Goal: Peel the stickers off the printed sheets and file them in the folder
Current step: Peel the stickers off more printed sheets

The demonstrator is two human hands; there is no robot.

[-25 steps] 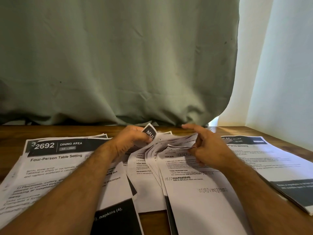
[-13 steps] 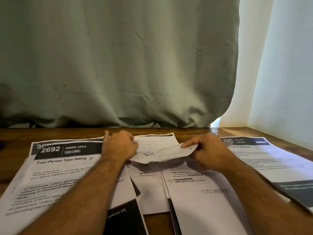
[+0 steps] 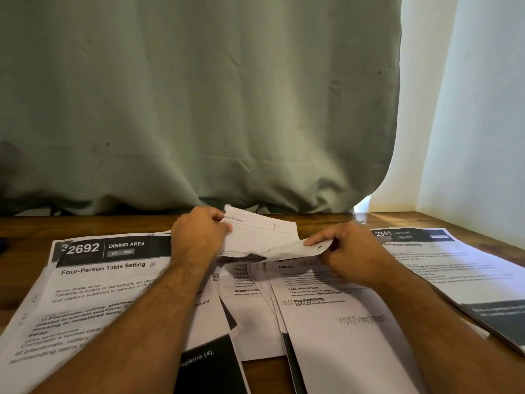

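Note:
Several printed sheets lie fanned in front of me on a wooden table. My left hand grips the far left corner of a folded-back white sheet and holds it up off the pile. My right hand pinches the curled right edge of that sheet between thumb and fingers. The lifted sheet bends between the two hands above the fanned pile. I see no sticker and no folder.
A stack headed "2692 Dining Area" lies at the left. Another stack headed "2541 Kitchen" lies at the right, near the table's edge. A green curtain hangs behind the table. A white wall stands at the right.
The crumpled sheet has been pulled flatter and its far part lifted. My left hand moved a little away from me and my right hand stayed on the curled edge.

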